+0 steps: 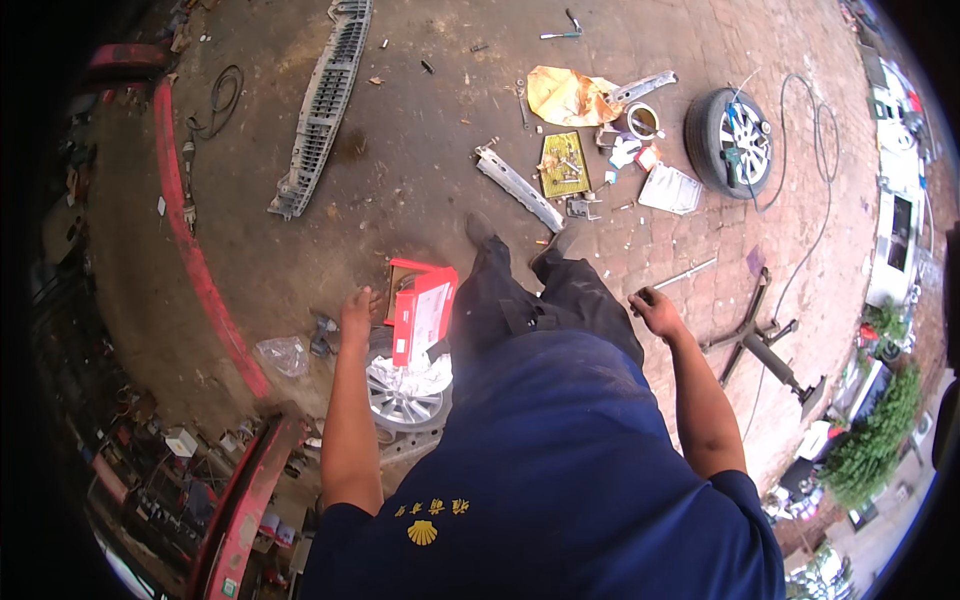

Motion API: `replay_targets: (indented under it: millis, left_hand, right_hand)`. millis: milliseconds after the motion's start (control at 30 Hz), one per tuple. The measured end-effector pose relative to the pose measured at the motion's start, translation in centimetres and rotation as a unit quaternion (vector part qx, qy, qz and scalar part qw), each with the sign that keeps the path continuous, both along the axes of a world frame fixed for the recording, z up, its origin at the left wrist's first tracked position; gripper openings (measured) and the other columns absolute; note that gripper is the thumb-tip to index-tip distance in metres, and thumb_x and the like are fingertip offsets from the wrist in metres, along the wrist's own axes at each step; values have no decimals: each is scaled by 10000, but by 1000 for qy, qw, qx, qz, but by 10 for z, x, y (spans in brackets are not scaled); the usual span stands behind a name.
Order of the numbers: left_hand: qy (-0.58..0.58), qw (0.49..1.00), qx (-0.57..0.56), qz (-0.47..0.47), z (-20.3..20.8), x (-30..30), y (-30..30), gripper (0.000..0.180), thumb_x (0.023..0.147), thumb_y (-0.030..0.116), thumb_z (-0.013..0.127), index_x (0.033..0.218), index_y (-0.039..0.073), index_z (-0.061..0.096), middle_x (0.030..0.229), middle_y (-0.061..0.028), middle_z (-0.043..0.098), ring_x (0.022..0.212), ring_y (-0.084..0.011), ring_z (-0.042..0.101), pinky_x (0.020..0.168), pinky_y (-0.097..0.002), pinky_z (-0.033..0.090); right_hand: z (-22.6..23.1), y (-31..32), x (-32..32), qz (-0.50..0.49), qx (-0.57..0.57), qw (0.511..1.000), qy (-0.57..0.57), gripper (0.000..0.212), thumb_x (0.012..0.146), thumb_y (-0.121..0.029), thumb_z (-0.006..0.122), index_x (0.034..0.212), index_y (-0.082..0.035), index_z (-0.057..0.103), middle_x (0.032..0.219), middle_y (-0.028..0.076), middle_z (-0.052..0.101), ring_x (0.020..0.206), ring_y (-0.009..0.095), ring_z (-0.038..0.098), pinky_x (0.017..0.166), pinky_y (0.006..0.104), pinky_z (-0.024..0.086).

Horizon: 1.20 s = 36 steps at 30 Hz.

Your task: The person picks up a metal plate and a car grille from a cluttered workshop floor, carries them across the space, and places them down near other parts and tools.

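My left hand (360, 304) hangs at my side with its fingers loosely apart, holding nothing. It is nearest to a red and white cardboard box (425, 316), which stands with its flaps raised. The box rests on or beside an alloy wheel (405, 408) partly covered by crumpled white wrapping. Out to my right, the fingers of my right hand (656, 311) are curled around a small dark thing, too small to make out. A metal rod (687, 273) lies on the ground close to that hand, apart from it.
Ahead lie a yellow tray of tools (565, 166), a metal bar (520, 187), a white tray (670, 189) and a tyred wheel (728, 143) with a hose beside it. A long grille (325, 110) is front left. Right stands a metal stand (757, 342); left, a red rail (195, 250).
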<state>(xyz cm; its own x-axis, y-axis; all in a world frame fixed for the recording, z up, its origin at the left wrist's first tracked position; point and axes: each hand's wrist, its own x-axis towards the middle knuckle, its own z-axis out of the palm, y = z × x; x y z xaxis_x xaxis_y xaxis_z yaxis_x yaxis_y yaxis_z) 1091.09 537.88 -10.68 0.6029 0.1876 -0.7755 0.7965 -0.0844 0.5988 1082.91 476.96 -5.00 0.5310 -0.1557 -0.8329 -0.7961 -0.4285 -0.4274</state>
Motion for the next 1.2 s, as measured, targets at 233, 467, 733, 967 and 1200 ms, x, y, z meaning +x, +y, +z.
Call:
replay_targets:
  millis: [233,467,733,967,1200]
  left_hand:
    - [135,990,48,9,-64,-35,51,310,958,296,582,1065,6,597,925,-89,656,789,-176,631,674,-307,494]
    - [51,998,-31,20,-39,-46,21,230,968,257,565,942,33,608,811,-47,620,703,-136,596,602,-272,472]
    - [68,997,-34,0,-28,-52,17,315,945,357,588,1046,59,590,886,-55,658,748,-133,623,629,-267,460]
    - [8,956,151,-251,-58,-61,62,337,927,299,534,794,-2,608,768,-184,632,678,-301,614,656,-390,493]
    - [44,963,167,-206,-23,81,38,302,955,327,569,1005,34,621,890,-93,684,773,-172,665,653,-285,496]
  right_hand:
    - [32,10,53,-83,-38,994,-67,302,948,-295,613,924,6,599,765,48,626,695,119,563,656,283,458]
    - [-7,9,64,-36,-46,998,-38,314,932,-303,623,883,7,614,732,53,627,660,124,562,613,293,451]
    - [-30,34,108,39,-28,997,-53,348,924,-329,623,919,19,617,771,83,669,686,141,608,650,303,483]
    - [-42,25,134,-50,37,993,-101,307,949,-278,607,869,18,597,723,46,615,661,121,554,630,292,452]
    - [-77,-28,118,-108,-10,994,1,325,920,-312,640,860,7,622,721,63,636,636,135,585,599,298,473]
